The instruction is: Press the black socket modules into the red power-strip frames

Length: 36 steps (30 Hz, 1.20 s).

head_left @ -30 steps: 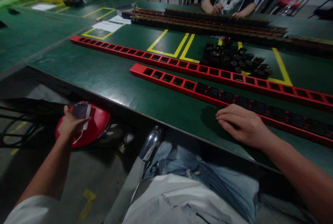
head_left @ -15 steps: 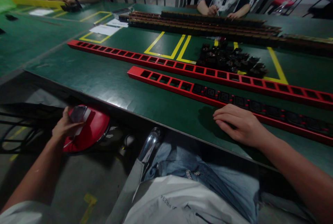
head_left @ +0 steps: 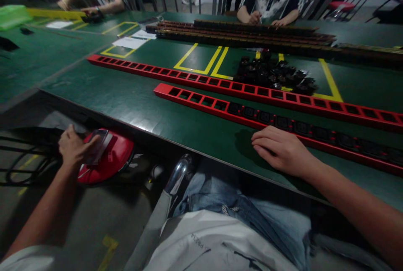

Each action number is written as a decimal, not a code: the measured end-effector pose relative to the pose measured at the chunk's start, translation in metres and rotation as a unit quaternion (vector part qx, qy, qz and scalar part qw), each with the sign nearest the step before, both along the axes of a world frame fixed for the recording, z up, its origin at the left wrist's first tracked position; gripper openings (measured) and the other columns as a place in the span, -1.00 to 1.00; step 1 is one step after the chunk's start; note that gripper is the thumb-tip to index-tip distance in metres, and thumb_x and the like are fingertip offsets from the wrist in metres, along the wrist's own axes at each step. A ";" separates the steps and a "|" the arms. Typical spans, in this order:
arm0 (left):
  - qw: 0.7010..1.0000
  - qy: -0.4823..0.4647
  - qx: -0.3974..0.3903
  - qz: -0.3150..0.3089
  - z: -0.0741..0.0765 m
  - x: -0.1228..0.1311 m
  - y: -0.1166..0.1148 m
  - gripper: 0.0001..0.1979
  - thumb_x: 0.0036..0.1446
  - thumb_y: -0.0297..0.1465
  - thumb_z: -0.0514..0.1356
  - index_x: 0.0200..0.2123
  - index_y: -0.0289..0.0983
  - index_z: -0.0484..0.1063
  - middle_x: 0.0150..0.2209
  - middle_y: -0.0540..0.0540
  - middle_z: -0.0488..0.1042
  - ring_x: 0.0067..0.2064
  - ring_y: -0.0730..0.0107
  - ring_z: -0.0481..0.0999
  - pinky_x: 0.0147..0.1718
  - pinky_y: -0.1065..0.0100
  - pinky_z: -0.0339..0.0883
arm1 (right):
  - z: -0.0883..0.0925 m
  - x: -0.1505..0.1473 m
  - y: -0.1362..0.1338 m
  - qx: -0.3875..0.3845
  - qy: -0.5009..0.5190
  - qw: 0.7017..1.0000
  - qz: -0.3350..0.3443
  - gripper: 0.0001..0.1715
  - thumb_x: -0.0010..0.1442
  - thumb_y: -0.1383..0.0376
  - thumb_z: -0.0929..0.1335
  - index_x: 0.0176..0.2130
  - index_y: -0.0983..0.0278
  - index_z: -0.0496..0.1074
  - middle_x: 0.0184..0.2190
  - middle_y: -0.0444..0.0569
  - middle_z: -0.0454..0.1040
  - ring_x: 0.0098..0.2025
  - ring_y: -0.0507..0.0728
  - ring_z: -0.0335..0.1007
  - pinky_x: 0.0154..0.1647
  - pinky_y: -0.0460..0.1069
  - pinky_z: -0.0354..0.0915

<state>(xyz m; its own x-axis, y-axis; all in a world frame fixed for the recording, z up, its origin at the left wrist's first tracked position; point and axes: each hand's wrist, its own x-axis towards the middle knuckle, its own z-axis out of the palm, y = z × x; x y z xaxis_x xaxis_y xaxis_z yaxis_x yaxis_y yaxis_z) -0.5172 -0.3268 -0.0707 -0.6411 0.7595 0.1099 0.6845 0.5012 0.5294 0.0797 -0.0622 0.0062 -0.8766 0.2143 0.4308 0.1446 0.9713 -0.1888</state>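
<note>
My left hand (head_left: 73,148) is low at the left, over a round red stool (head_left: 121,153). A phone-like flat dark object (head_left: 100,145) sits above the stool seat, beside my thumb. My fingers are raised and apart from it; whether the thumb touches it I cannot tell. My right hand (head_left: 278,149) lies palm down, fingers stretched out, at the near edge of a red slotted strip (head_left: 162,90). Black socket modules (head_left: 265,116) fill its slots toward the right, while several slots at its left end are bare. Nothing shows in the right hand.
A longer red strip (head_left: 147,69) with bare slots runs behind. Beyond it are a heap of loose black modules (head_left: 270,71) and stacked dark strips (head_left: 239,31). Two people sit across the green table (head_left: 132,107). Papers (head_left: 129,43) and yellow tape mark its top. A metal chair armrest (head_left: 179,174) is beside my lap.
My left hand has shifted left and its fingers have come away from the phone-like object. My right hand stays by the red strip. The view has tilted slightly.
</note>
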 end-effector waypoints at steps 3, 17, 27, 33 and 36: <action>0.941 0.244 0.181 0.152 0.025 0.035 0.031 -0.23 -0.04 -0.12 0.28 0.20 -0.34 0.20 0.25 -0.36 0.27 0.31 -0.34 0.17 0.20 -0.34 0.02 | -0.001 -0.001 -0.001 0.016 -0.006 1.000 -0.003 -0.80 0.34 0.38 0.28 -0.25 0.28 0.50 -0.23 0.08 0.55 -0.21 0.15 0.47 -0.15 0.06 0.42; 0.767 0.227 0.162 -0.577 0.125 0.377 0.303 -0.66 0.31 -0.31 0.13 0.11 -0.30 0.34 0.13 -0.23 0.38 0.16 0.11 0.38 0.10 0.09 0.29 | 0.032 0.033 0.038 0.184 -0.023 0.968 -0.170 -0.75 0.31 0.28 0.32 -0.08 0.30 0.52 -0.04 0.19 0.53 -0.05 0.35 0.43 -0.09 0.21 0.33; 0.732 0.129 -0.025 -0.668 0.109 0.392 0.325 -0.71 0.37 -0.27 0.02 -0.12 -0.28 0.48 -0.16 -0.14 0.52 -0.14 0.23 0.50 -0.19 0.30 0.30 | 0.024 0.056 0.039 0.146 -0.155 0.958 -0.192 -0.62 0.39 0.26 0.24 0.06 0.44 0.42 -0.14 0.19 0.57 -0.21 0.25 0.47 -0.24 0.10 0.33; 0.709 0.016 -0.073 -0.702 0.107 0.366 0.343 -0.61 0.39 -0.21 -0.01 -0.30 -0.31 0.50 -0.35 -0.09 0.49 -0.32 0.36 0.45 -0.29 0.35 0.25 | 0.027 0.062 0.038 0.120 -0.162 0.965 -0.166 -0.49 0.36 0.22 0.29 0.20 0.44 0.32 0.00 0.20 0.54 -0.13 0.27 0.50 -0.17 0.13 0.41; 0.693 -0.059 -0.069 -0.715 0.103 0.360 0.351 -0.60 0.38 -0.19 0.01 -0.24 -0.32 0.54 -0.30 -0.11 0.52 -0.27 0.36 0.49 -0.25 0.36 0.29 | 0.028 0.069 0.039 0.103 -0.173 0.966 -0.163 -0.46 0.35 0.22 0.31 0.23 0.40 0.30 0.03 0.19 0.52 -0.11 0.26 0.50 -0.16 0.13 0.44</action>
<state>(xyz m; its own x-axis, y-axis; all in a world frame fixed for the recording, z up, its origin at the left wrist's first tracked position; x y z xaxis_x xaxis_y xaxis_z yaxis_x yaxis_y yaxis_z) -0.1568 0.0240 0.0318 0.7799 0.6257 -0.0156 0.4895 -0.5943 0.6381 0.1485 -0.0229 0.0345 -0.8760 0.4446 0.1869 0.4693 0.8751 0.1178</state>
